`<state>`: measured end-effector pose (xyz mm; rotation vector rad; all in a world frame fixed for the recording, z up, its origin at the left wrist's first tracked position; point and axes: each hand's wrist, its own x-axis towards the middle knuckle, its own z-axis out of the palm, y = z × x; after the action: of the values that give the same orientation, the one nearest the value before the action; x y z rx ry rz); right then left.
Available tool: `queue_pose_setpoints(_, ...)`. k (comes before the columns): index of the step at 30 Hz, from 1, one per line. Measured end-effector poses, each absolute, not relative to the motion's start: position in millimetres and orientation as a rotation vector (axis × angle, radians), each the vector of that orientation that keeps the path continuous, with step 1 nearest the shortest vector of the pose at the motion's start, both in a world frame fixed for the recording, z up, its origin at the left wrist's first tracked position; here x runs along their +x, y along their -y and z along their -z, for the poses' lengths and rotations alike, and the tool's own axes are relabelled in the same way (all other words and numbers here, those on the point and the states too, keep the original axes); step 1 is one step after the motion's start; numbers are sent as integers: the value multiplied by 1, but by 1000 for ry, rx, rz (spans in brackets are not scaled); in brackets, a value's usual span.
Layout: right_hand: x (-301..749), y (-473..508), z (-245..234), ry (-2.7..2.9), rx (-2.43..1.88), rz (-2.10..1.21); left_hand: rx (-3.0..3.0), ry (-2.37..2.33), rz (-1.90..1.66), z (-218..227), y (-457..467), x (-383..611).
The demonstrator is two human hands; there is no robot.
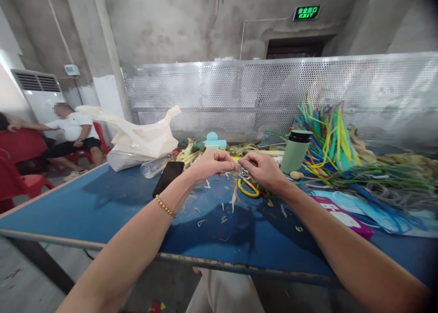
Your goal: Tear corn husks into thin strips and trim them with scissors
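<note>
Over the middle of the table, my left hand (214,163) and my right hand (262,169) almost meet, fingertips pinched together. A thin pale strip, like dried corn husk (234,196), hangs below the left fingertips. What the right fingers pinch is too small to make out. Just beneath the right hand lie scissors with yellow handles (249,193), partly covered by it. Small pale scraps (201,222) are scattered on the blue tabletop (130,203).
To the left are a black phone (168,178), a clear plastic bottle (155,167) and a white plastic bag (143,139). A green tumbler (296,152), bundled coloured strips (337,142) and a purple-and-white packet (342,217) sit right. A seated person (77,130) is at far left.
</note>
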<state>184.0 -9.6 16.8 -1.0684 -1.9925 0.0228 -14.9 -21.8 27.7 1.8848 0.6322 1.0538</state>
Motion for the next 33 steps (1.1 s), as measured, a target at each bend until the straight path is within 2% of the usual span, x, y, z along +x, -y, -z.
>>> queue_pose_setpoints(4,178,16,-19,1899,-1035,-193,1907,-651,-1053,-25,22,-9)
queue_pose_setpoints(10,167,34,-25,1574,-844,-999,2087,-768,-1091,-24,22,-7)
queue_pose_setpoints(13,163,35,-23,1437,-727,-1169,2025,-770,-1128,-27,26,-6)
queue_pose_setpoints(24,160,31,-20,1509,-571,-924,1706,-463,-1039,-33,29,-13)
queue_pose_setpoints(33,159,33,-18,1553,-615,-878,1650,-670,-1068,-35,36,-7)
